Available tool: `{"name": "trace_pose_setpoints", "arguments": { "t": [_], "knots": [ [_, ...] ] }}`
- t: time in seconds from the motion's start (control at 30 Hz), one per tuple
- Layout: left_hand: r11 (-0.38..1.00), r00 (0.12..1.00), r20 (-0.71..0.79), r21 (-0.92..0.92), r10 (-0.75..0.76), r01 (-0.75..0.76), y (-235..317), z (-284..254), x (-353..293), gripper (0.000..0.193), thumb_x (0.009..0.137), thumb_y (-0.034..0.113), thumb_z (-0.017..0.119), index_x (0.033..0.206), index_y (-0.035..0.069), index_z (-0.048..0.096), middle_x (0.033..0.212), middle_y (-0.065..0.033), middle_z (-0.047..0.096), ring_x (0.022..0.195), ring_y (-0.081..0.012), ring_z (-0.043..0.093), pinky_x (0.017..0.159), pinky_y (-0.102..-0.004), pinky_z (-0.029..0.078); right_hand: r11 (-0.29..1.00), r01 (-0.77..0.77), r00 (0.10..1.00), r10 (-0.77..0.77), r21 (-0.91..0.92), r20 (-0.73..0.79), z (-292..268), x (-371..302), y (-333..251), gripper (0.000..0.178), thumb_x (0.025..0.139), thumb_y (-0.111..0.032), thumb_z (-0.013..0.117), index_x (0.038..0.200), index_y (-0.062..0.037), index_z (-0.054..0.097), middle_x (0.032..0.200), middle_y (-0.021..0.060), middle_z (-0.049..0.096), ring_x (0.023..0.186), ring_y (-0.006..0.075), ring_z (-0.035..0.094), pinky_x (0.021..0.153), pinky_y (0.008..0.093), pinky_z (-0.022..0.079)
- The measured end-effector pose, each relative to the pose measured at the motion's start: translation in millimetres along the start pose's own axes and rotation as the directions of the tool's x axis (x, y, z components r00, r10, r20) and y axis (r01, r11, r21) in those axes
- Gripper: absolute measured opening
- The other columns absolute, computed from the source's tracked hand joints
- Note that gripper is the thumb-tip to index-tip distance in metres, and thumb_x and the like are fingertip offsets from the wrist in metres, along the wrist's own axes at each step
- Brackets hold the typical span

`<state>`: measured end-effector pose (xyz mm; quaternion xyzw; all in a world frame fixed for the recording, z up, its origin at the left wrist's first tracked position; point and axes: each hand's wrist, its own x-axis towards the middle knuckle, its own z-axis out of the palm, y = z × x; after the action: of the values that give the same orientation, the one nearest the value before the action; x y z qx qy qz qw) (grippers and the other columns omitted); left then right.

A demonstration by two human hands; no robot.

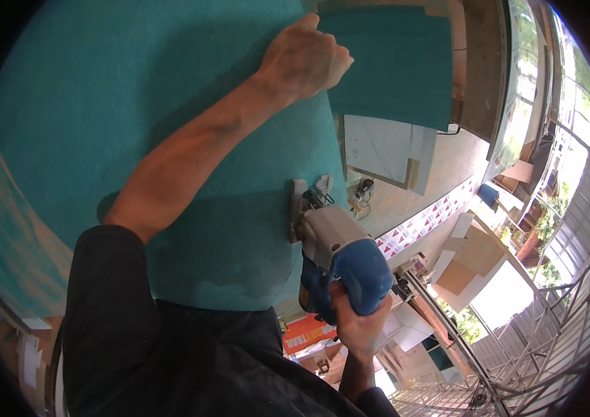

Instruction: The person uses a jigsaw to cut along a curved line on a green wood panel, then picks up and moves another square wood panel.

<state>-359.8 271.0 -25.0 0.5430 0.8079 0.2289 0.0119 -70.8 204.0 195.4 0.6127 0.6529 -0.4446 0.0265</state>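
A large teal board point(225, 208) lies in front of me, its right edge running up past the middle of the view. My right hand point(364, 323) is wrapped round the handle of a jigsaw point(347, 254) with a blue and grey body. The jigsaw's metal base rests on the board close to its right edge; the blade is hidden. Farther up, my left hand point(303, 59) is closed at the same edge, its fingers curled over it and the fingertips partly hidden. My left forearm crosses above the board.
Beyond the edge lies another teal sheet point(392, 66), with pale panels point(381, 149) below it. A small dark tool point(364, 189) sits near the jigsaw. Brown and white board pieces point(472, 267), an orange printed banner point(309, 332) and a metal frame point(531, 375) stand to the right.
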Motion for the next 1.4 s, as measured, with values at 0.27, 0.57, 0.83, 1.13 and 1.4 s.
{"name": "trace_pose_setpoints", "arguments": {
  "t": [0.27, 0.57, 0.83, 1.13, 1.4],
  "knots": [
    [1.000, 1.000, 0.008, 0.020, -0.009, 0.009, 0.7, -1.3, -0.1, 0.049, 0.099, 0.038, 0.063, 0.060, 0.010, 0.069, 0.052, -0.0067, 0.061, 0.052, -0.0258, 0.061, 0.107, -0.0387, 0.045, 0.998, 0.035, 0.999, -0.035, -0.053, 0.016, -2.4, 6.8, -4.0, 0.010, 0.086, -0.008, 0.078, 0.089, -0.0006, 0.072, 0.069, 0.0014, 0.066, 0.060, 0.0082, 0.061, 0.057, 0.0234, 0.046],
    [0.999, 1.000, 0.022, 0.045, -0.010, 0.009, 0.5, -3.8, 0.9, 0.050, 0.099, 0.040, 0.064, 0.058, 0.012, 0.068, 0.050, -0.0050, 0.059, 0.051, -0.0238, 0.061, 0.105, -0.0385, 0.045, 0.999, 0.022, 1.000, -0.022, -0.024, 0.002, 1.6, 12.5, -16.0, 0.009, 0.087, -0.007, 0.077, 0.088, -0.0001, 0.072, 0.070, 0.0017, 0.067, 0.060, 0.0082, 0.060, 0.058, 0.0232, 0.046],
    [0.998, 0.999, 0.038, 0.063, -0.028, 0.026, -3.8, 0.0, 5.2, 0.051, 0.100, 0.041, 0.062, 0.059, 0.012, 0.069, 0.049, -0.0048, 0.058, 0.051, -0.0233, 0.061, 0.106, -0.0384, 0.045, 1.000, -0.004, 1.000, 0.005, -0.021, 0.025, 3.4, 22.4, -28.8, 0.009, 0.086, -0.005, 0.075, 0.093, 0.0003, 0.073, 0.080, 0.0009, 0.071, 0.073, 0.0077, 0.063, 0.067, 0.0257, 0.050],
    [1.000, 0.999, 0.032, -0.010, -0.019, 0.019, -7.6, -3.8, 7.4, 0.057, 0.102, 0.043, 0.058, 0.056, 0.012, 0.067, 0.048, -0.0069, 0.056, 0.050, -0.0258, 0.058, 0.103, -0.0378, 0.046, 0.998, 0.044, 0.998, -0.043, -0.037, 0.035, 6.0, 28.8, -32.7, 0.009, 0.088, -0.008, 0.078, 0.089, -0.0012, 0.072, 0.074, 0.0006, 0.068, 0.065, 0.0076, 0.061, 0.061, 0.0239, 0.047],
    [1.000, 1.000, 0.020, 0.006, 0.010, -0.010, -6.2, 11.2, 7.6, 0.056, 0.103, 0.044, 0.056, 0.057, 0.013, 0.067, 0.052, -0.0075, 0.059, 0.049, -0.0278, 0.054, 0.091, -0.0352, 0.047, 0.997, 0.044, 0.996, -0.039, -0.068, 0.085, 1.1, 29.9, -34.5, 0.016, 0.088, -0.014, 0.077, 0.094, 0.0004, 0.072, 0.077, 0.0037, 0.069, 0.071, 0.0098, 0.062, 0.066, 0.0282, 0.050]
  ]
}}
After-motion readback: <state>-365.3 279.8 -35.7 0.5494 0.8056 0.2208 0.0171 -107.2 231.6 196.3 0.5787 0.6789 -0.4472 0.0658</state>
